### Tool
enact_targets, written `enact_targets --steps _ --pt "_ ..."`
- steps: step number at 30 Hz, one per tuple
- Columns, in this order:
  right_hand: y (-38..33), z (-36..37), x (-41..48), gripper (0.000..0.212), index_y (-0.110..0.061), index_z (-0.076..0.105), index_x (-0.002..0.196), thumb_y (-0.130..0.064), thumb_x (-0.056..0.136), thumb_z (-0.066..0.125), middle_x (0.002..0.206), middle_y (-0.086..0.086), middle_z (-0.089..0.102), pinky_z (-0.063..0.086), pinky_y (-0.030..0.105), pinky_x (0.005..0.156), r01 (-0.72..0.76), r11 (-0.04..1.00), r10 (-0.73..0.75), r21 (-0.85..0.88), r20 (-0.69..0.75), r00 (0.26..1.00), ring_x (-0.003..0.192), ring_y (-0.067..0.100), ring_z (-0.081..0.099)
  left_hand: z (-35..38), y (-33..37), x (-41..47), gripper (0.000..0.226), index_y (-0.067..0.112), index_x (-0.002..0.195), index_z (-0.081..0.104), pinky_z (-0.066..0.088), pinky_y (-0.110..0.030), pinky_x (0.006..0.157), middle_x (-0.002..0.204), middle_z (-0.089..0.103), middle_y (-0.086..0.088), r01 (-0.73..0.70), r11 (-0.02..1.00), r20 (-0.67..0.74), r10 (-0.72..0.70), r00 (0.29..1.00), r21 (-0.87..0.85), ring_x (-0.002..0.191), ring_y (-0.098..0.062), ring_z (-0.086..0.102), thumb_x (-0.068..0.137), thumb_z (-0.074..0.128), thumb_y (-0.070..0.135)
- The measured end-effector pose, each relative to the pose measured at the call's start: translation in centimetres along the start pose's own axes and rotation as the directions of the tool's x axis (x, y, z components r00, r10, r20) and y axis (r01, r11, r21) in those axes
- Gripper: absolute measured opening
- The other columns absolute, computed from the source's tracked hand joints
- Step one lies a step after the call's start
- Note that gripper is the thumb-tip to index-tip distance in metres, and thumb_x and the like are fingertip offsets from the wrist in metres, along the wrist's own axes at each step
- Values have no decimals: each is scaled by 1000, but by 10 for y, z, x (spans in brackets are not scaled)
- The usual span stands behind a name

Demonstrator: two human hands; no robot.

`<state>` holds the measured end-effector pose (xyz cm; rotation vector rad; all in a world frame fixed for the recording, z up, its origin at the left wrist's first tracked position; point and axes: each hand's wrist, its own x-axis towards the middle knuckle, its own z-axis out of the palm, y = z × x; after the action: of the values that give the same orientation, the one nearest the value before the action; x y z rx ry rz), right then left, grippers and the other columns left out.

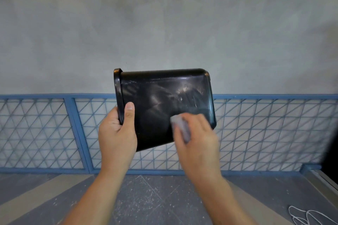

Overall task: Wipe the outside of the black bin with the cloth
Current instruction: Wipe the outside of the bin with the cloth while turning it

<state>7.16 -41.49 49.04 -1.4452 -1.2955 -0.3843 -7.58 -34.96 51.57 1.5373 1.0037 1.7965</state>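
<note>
Bin (161, 104), black, hangs sideways in front of me, rim at nine o'clock, where my left hand (117, 133) curls its fingers round it, thumb on the outer side. At the bin's five o'clock my blurred right hand (199, 139) grips a bunched grey cloth (180, 128) against that side.

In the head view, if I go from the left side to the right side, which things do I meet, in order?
left hand → black bin → cloth, pressed on the bin → right hand → white cord on the floor
</note>
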Motion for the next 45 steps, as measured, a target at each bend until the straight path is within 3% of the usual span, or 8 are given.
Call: enact_targets --steps 9,17,20,22,30,34,37,45 --pt "23 0 -6 23 -22 67 116 -33 97 64 103 -13 56 55 22 68 -44 999 45 14 -54 998 81 4 58 3 -16 -12 45 22 83 70 52 -13 58 80 73 5 42 997 31 -44 999 64 78 -4 68 101 47 57" --pt "43 -8 -1 17 -35 62 114 -40 98 60 142 -2 33 46 34 99 -287 957 289 42 -65 955 126 17 38 10 -22 -14 39 22 87 70 51 -12 58 83 73 12 70 998 -4 -70 998 -8 81 -5 69 105 47 48" --pt "40 -11 5 9 -38 57 109 -32 101 59 129 -2 46 39 2 90 -314 930 321 191 -3 947 110 -14 45 11 -22 -13 37 24 89 70 53 -13 61 85 74 14 67 997 4 -67 998 -27 83 -3 69 105 47 48" --pt "40 -11 12 6 -34 59 107 -31 102 59 117 -4 54 37 -3 79 -359 901 367 245 14 930 99 -17 50 11 -21 -11 39 24 89 70 53 -16 64 86 74 13 58 998 6 -57 998 -26 83 -3 69 106 46 49" --pt "40 -1 15 10 -31 62 111 -32 101 59 118 -11 55 45 15 89 -371 835 420 406 -35 907 103 -2 58 2 -26 5 56 29 112 62 51 -28 96 105 71 8 -35 999 247 40 968 -28 106 -6 67 93 22 64" --pt "42 1 6 13 -31 62 114 -34 102 58 118 -10 56 50 26 93 -381 817 447 433 -59 892 104 0 58 1 -21 22 41 54 112 62 46 -20 98 108 69 35 123 992 327 -124 937 25 107 16 61 100 25 67" --pt "41 4 0 16 -30 63 118 -33 102 59 117 -7 59 54 34 96 -389 783 479 485 -71 875 106 4 60 1 -19 33 37 48 117 67 52 -44 103 113 75 20 322 946 401 -284 871 -29 114 -9 68 106 34 58" --pt "40 16 0 17 -37 63 117 -39 101 60 120 -9 62 53 47 100 -420 781 482 461 -20 876 113 10 61 8 -14 27 36 29 95 77 59 -44 90 93 80 10 417 901 169 -396 903 -117 99 -18 74 95 60 61"
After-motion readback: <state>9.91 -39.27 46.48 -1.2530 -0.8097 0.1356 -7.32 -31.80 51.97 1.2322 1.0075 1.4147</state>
